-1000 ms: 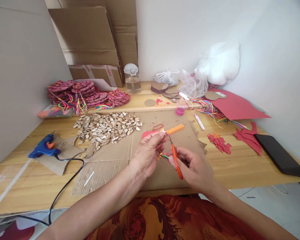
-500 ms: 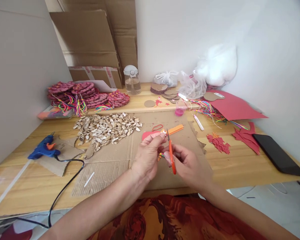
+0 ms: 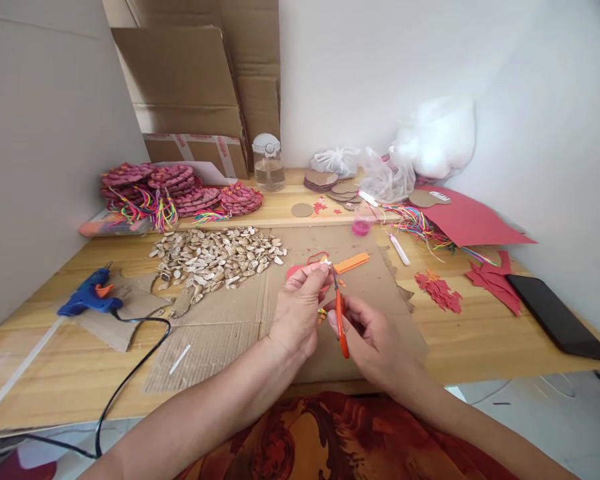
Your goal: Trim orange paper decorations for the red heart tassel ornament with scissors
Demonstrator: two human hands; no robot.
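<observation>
My left hand (image 3: 300,303) pinches a small piece of paper (image 3: 327,262), white and orange, between thumb and finger. In my right hand (image 3: 373,337) are scissors (image 3: 341,323) with orange handles. Their blades point up and away from me, close beside the pinched paper; whether they touch it I cannot tell. Behind my left hand, a red piece (image 3: 294,270) is partly hidden, with a red cord loop (image 3: 318,257) above it. Orange paper strips (image 3: 351,263) lie just past the blades. Small orange scraps (image 3: 321,319) are on the cardboard sheet (image 3: 220,347) between my hands.
Peanut shells (image 3: 220,260) are heaped left of my hands. Farther left sits a blue glue gun (image 3: 87,292) with a black cable. Braided pink coasters (image 3: 180,180) and a water bottle (image 3: 269,163) stand behind. Red scraps (image 3: 439,291) and a phone (image 3: 557,317) are at right.
The view has shifted slightly. The scissors have tilted a little, bringing the blade tips nearer the pinched paper. Orange scraps beside the blades now show. Both hands keep their hold.
</observation>
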